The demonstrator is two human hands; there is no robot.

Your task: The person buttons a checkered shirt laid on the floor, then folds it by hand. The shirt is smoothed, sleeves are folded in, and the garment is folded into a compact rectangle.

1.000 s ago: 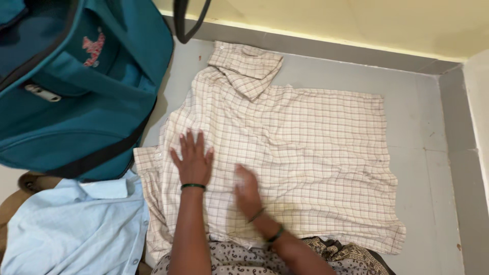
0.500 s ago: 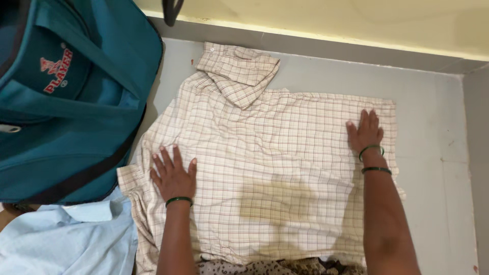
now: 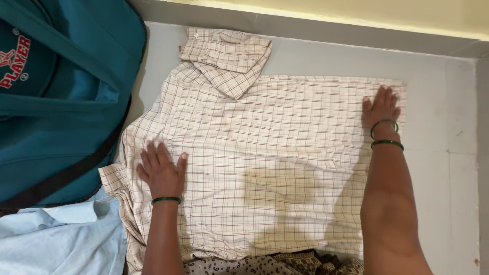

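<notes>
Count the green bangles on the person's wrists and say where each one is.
3. One bangle is on the left wrist, by the left hand. Two bangles are on the right wrist, just behind the right hand. Both hands lie flat on the checked shirt.

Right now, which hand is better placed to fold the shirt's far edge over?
Probably the right hand: it lies flat at the checked shirt's far right edge. The left hand presses near the opposite side, beside the teal bag.
</notes>
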